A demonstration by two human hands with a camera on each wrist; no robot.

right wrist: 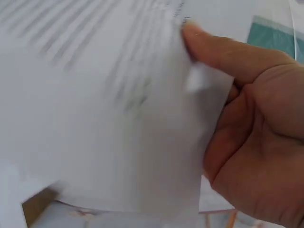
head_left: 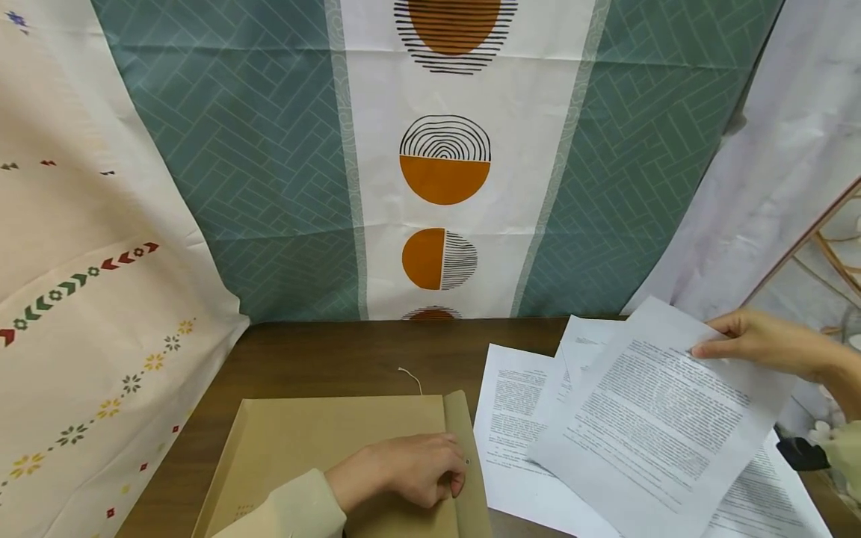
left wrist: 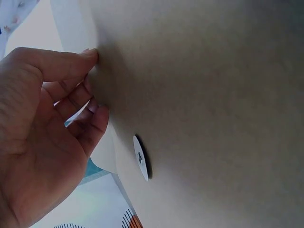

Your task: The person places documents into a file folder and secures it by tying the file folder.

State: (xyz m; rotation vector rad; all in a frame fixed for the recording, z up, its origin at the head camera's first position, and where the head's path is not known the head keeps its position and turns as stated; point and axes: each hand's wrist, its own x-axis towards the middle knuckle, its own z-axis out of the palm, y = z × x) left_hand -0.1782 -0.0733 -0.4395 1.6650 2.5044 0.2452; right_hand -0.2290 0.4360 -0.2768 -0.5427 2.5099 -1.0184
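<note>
A brown kraft document envelope (head_left: 350, 426) lies on the table in the head view, its narrow flap (head_left: 468, 471) along the right side. My left hand (head_left: 420, 469) pinches the envelope's edge by the flap. In the left wrist view, thumb and fingers of that hand (left wrist: 52, 114) meet at the brown edge, near a pale round button (left wrist: 141, 157). My right hand (head_left: 773, 345) holds a printed sheet of paper (head_left: 662, 426) raised at its upper right corner. The right wrist view has the thumb on top of the sheet (right wrist: 118, 142), blurred; the fingers are mostly hidden behind it.
More printed sheets (head_left: 514, 418) lie spread on the dark wooden table (head_left: 303, 359), under and around the raised one. A thin string (head_left: 410, 377) sticks out past the envelope's far edge. Patterned cloths (head_left: 282, 149) hang behind and at the left; a wire-framed object (head_left: 837, 254) stands at the right.
</note>
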